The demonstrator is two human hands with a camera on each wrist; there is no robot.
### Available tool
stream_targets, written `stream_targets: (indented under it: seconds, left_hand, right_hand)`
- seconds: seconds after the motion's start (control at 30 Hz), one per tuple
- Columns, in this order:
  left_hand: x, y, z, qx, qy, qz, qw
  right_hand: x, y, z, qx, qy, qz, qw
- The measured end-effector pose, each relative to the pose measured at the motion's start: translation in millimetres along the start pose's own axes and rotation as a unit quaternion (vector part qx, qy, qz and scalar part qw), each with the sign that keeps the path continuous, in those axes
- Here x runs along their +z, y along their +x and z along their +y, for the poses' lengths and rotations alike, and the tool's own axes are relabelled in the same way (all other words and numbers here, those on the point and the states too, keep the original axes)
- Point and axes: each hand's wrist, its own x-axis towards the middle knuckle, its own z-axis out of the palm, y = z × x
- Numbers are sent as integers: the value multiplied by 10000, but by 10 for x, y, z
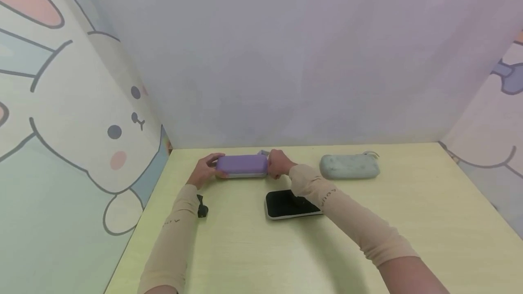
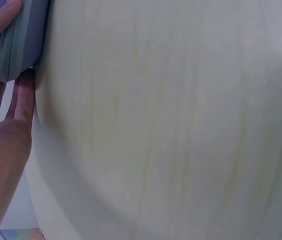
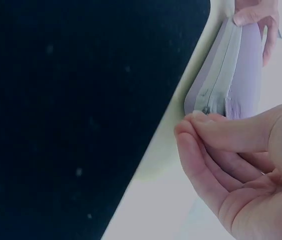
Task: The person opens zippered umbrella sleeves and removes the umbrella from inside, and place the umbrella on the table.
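A purple zip case [image 1: 242, 164] with a pale zipper band lies near the back of the table, left of the middle. My left hand [image 1: 203, 170] holds its left end, thumb on the front side and fingers round behind, as the left wrist view also shows. At the right end is my right hand [image 1: 279, 164], its thumb and forefinger pinched together right at the zipper. In the right wrist view the zipper band [image 3: 220, 70] runs down to those fingertips, which hide most of the zipper pull. The case looks closed along the visible band.
A flat device with a black screen [image 1: 282, 204] and white edge lies in front, partly under my right forearm. A grey-green zip case [image 1: 349, 167] with a strap stands to the right. Beside my left sleeve is a small black object [image 1: 202, 210]. A wall [image 1: 286, 58] rises behind the table.
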Motion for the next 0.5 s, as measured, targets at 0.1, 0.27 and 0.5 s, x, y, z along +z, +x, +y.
stream_targets:
  seconds: [0.1, 0.27, 0.5]
  left_hand:
    - [24, -76, 92, 84, 105, -44, 9999]
    - [36, -51, 51, 94, 85, -14, 9999]
    - [10, 17, -43, 97, 126, 77, 9998]
  right_hand:
    - [21, -19, -30, 82, -91, 97, 9999]
    - [53, -68, -94, 199, -159, 313, 9992]
    - [84, -137, -185, 92, -314, 513, 9981]
